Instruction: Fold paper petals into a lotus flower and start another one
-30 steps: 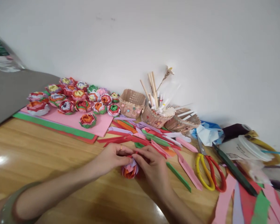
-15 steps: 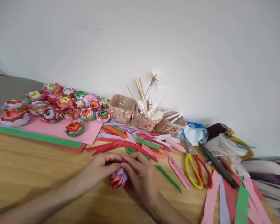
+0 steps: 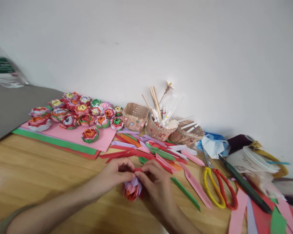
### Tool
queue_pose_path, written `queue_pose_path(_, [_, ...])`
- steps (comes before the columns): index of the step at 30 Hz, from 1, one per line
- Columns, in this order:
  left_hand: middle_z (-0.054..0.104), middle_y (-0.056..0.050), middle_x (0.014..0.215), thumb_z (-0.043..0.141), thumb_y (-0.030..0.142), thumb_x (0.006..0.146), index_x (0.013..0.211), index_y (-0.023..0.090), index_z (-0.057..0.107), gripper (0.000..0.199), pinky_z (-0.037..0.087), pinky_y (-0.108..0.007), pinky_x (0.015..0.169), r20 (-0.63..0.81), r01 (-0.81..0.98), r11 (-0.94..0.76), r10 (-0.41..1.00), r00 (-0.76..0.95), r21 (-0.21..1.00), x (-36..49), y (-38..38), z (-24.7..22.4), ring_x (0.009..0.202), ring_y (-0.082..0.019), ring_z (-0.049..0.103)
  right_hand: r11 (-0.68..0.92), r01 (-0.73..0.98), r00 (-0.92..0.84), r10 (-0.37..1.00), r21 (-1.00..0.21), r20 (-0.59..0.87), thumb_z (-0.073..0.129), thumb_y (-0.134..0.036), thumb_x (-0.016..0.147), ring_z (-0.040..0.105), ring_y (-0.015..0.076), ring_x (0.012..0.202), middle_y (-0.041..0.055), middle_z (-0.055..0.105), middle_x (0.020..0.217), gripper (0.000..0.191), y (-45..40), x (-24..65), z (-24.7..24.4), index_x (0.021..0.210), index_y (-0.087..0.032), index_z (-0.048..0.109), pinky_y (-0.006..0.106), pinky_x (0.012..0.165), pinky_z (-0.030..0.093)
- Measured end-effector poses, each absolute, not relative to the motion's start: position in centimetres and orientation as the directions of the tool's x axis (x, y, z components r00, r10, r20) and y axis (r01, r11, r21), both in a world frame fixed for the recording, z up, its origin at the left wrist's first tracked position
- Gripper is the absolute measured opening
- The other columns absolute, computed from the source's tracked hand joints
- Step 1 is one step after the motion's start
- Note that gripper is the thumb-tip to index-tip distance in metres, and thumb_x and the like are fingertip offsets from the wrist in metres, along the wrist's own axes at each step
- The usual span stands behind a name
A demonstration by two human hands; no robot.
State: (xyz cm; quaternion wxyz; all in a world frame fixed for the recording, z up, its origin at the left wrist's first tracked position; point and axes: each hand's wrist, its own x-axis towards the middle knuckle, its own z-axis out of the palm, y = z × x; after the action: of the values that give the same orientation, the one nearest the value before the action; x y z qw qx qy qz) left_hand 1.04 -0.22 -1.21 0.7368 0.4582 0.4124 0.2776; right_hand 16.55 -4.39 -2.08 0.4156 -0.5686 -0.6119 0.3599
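My left hand (image 3: 119,172) and my right hand (image 3: 155,182) meet low in the middle of the head view. Between their pinched fingertips is a red paper strip (image 3: 137,169). Just below hangs a folded paper flower (image 3: 132,189) in lilac, orange and red, against the fingers; its upper part is partly hidden by them. A ring is on my left hand. Behind the hands lies a heap of folded paper strips (image 3: 158,151) in red, green, pink, lilac and orange.
Finished paper flowers (image 3: 90,135) stand on stacked coloured sheets (image 3: 107,136) at left. Decorated baskets (image 3: 135,118) line the wall, some holding sticks and pens. To the right are scissors (image 3: 219,188), a dark green cutter-like tool (image 3: 244,183), a white tub (image 3: 251,159) and loose strips.
The view has swung left, so the scene sits further right. The fingertips of my hands have moved slightly apart, and more of the red strip shows between them.
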Motion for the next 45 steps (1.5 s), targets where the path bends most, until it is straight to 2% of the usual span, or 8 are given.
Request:
queue_pose_path(8, [0.058,0.003,0.065,0.075,0.029,0.06,0.065,0.014,0.061,0.022,0.035,-0.021,0.059,-0.376,-0.086,0.539,0.684,0.624,0.838,0.4,0.4,-0.9,0.062,-0.01,0.051,-0.241,-0.113,-0.084,0.969,-0.964,-0.232,0.07,-0.037,0.067,0.049,0.0093,0.052,-0.0027,0.056,0.06,0.025,-4.0,16.1,-1.7,0.068,-0.017,0.057,0.02,0.048,0.037])
queue_pose_path(12, [0.06,0.002,0.066,0.076,0.03,0.059,0.066,0.014,0.063,0.022,0.037,-0.022,0.058,-0.403,-0.097,0.592,0.65,0.645,0.8,0.2,0.5,-0.9,0.062,-0.01,0.052,-0.289,-0.172,-0.087,0.957,-0.942,-0.277,0.074,-0.036,0.063,0.051,0.0092,0.052,-0.0016,0.06,0.061,0.026,-3.8,16.2,-1.9,0.07,-0.016,0.059,0.02,0.048,0.037])
queue_pose_path(21, [0.059,0.003,0.057,0.073,0.024,0.059,0.062,0.013,0.063,0.015,0.036,-0.021,0.055,-0.334,-0.019,0.423,0.743,0.58,0.906,0.0,1.3,-1.3,0.055,-0.008,0.049,-0.297,-0.029,-0.202,0.937,-0.954,-0.286,0.074,-0.038,0.062,0.057,0.0102,0.055,-0.0007,0.065,0.062,0.027,-3.0,17.1,-0.7,0.071,-0.015,0.064,0.022,0.054,0.041])
queue_pose_path(32, [0.061,0.002,0.058,0.063,0.015,0.061,0.059,0.016,0.058,0.006,0.042,-0.023,0.057,-0.199,0.132,0.152,0.828,0.524,0.98,0.3,1.2,-1.3,0.056,-0.011,0.054,-0.077,0.314,-0.109,0.987,-0.946,-0.116,0.06,-0.029,0.076,0.056,0.0114,0.053,0.0001,0.063,0.061,0.014,-3.7,16.5,-1.5,0.07,-0.015,0.06,0.021,0.049,0.041])
queue_pose_path(35, [0.061,0.001,0.064,0.057,0.015,0.07,0.062,0.016,0.058,0.008,0.042,-0.022,0.057,-0.081,0.246,-0.064,0.84,0.536,0.967,0.1,0.9,-1.1,0.06,-0.012,0.055,0.06,0.451,-0.136,0.991,-0.89,-0.002,0.054,-0.025,0.081,0.057,0.0125,0.056,0.0017,0.064,0.065,0.012,-3.9,16.6,-1.9,0.075,-0.016,0.062,0.022,0.051,0.043])
queue_pose_path(40, [0.06,0.0,0.068,0.052,0.015,0.076,0.064,0.019,0.058,0.014,0.04,-0.023,0.062,0.196,0.309,-0.507,0.717,0.669,0.804,-0.4,0.6,-0.6,0.066,-0.013,0.054,0.251,0.638,-0.229,0.964,-0.728,0.132,0.048,-0.017,0.083,0.059,0.0124,0.059,0.0019,0.066,0.07,0.013,-4.1,16.7,-2.0,0.082,-0.018,0.061,0.022,0.054,0.044])
queue_pose_path(42, [0.057,0.001,0.067,0.051,0.013,0.075,0.065,0.019,0.054,0.012,0.039,-0.022,0.06,0.154,0.314,-0.436,0.756,0.636,0.843,-0.4,0.6,-0.9,0.064,-0.012,0.052,0.326,0.691,-0.258,0.945,-0.645,0.2,0.048,-0.016,0.083,0.06,0.0129,0.058,0.0021,0.067,0.069,0.012,-4.2,16.9,-1.9,0.084,-0.019,0.06,0.022,0.053,0.044])
queue_pose_path(45, [0.056,0.002,0.072,0.051,0.016,0.076,0.08,0.019,0.051,0.006,0.042,-0.023,0.061,-0.034,0.216,-0.118,0.805,0.593,0.969,-0.2,0.7,-1.6,0.067,-0.012,0.053,0.466,0.756,-0.324,0.876,-0.46,0.357,0.047,-0.016,0.084,0.06,0.0146,0.059,0.0037,0.067,0.069,0.014,-4.3,17.4,-1.7,0.087,-0.019,0.06,0.023,0.054,0.043])
